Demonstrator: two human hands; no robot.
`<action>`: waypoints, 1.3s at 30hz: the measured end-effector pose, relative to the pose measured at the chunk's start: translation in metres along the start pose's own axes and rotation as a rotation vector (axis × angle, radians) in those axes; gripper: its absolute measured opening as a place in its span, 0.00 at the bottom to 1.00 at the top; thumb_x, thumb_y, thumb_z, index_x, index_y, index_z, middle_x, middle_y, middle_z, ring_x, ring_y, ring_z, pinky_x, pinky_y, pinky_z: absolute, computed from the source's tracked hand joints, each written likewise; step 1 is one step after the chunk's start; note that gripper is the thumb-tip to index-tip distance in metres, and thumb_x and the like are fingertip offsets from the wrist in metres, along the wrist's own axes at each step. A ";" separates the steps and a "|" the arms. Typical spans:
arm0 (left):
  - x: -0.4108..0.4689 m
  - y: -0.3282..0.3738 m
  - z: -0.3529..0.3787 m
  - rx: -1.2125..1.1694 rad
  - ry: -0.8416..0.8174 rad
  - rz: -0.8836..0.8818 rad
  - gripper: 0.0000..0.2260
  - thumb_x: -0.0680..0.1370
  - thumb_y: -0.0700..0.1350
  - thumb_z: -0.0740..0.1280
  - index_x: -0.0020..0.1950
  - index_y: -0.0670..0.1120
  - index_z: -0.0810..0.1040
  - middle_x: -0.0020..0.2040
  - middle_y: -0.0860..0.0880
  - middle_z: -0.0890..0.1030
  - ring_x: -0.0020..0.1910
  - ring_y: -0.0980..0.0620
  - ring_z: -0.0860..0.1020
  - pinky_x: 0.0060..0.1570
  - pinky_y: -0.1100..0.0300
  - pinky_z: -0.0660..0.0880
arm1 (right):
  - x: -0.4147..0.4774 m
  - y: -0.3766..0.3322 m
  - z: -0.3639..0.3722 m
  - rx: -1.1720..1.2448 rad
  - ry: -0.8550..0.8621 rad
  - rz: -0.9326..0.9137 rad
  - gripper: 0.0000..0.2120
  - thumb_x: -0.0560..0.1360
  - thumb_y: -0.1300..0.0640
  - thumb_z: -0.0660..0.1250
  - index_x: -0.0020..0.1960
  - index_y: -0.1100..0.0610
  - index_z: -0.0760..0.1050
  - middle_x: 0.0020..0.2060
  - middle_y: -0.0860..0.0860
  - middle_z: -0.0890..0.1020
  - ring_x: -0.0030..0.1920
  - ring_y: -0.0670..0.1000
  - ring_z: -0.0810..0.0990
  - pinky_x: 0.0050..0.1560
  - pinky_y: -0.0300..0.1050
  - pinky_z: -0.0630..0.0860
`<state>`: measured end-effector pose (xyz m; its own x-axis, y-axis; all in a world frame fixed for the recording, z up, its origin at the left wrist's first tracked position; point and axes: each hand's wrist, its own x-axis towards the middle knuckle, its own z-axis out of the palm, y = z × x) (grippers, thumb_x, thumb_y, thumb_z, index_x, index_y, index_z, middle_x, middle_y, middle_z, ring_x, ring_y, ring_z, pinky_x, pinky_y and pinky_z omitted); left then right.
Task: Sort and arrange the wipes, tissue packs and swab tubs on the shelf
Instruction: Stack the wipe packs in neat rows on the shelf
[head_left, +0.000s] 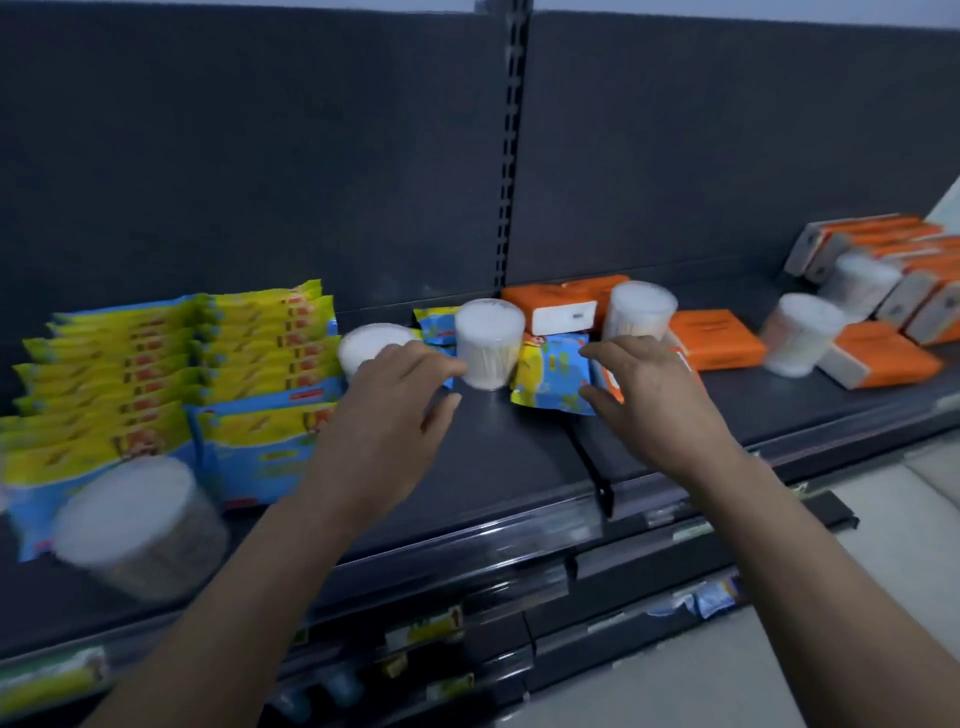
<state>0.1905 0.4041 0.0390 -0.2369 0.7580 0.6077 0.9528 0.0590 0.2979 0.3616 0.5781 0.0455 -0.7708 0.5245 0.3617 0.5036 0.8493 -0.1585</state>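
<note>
- Here, both hands are apart and hold nothing: the left hand and the right hand hover over the middle of the shelf, fingers spread and loosely bent.
- Between them a tub stands upright, and a loose wipes pack lies tilted just beside it.
- The left fingertips sit right by the tub's side and the right thumb is close to the pack's edge (blur hides whether either touches). That spread looks set for taking one item in each hand.
- The wipes stack at the left is already in neat overlapping rows, so the loose pack most likely belongs there.
- Tubs are scattered and seem to have no gathering place yet:
  - a second tub is behind the left hand;
  - a third tub is among the middle tissue packs;
  - a front tub is before the wipes;
  - the far tubs are well to the right.
- The far tissue packs stand partly lined up, while the middle ones lie flat and mixed with other goods, so they probably need moving right.
</note>
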 end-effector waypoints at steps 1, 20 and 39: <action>0.003 0.004 0.012 0.000 -0.023 -0.014 0.10 0.74 0.45 0.62 0.53 0.44 0.78 0.48 0.48 0.78 0.49 0.49 0.74 0.50 0.55 0.70 | 0.000 0.010 0.000 0.003 -0.019 0.003 0.19 0.72 0.59 0.70 0.61 0.62 0.75 0.54 0.59 0.80 0.56 0.63 0.75 0.54 0.54 0.71; 0.054 -0.041 0.063 0.114 -0.153 -0.117 0.10 0.71 0.36 0.69 0.51 0.41 0.80 0.48 0.43 0.80 0.48 0.41 0.78 0.46 0.49 0.73 | 0.073 0.038 0.027 0.024 -0.328 -0.096 0.26 0.74 0.57 0.67 0.71 0.53 0.66 0.68 0.51 0.70 0.68 0.53 0.66 0.67 0.45 0.63; 0.072 -0.048 0.077 0.469 -0.282 -0.386 0.15 0.60 0.36 0.77 0.46 0.38 0.81 0.40 0.40 0.80 0.39 0.38 0.79 0.42 0.47 0.76 | 0.152 0.058 0.044 -0.157 -0.934 -0.442 0.39 0.72 0.51 0.70 0.76 0.46 0.52 0.75 0.43 0.54 0.70 0.55 0.56 0.67 0.47 0.62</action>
<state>0.1427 0.5056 0.0120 -0.5791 0.7631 0.2871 0.8066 0.5875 0.0654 0.2566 0.7093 0.0512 -0.8600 0.0633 -0.5064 0.0967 0.9945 -0.0399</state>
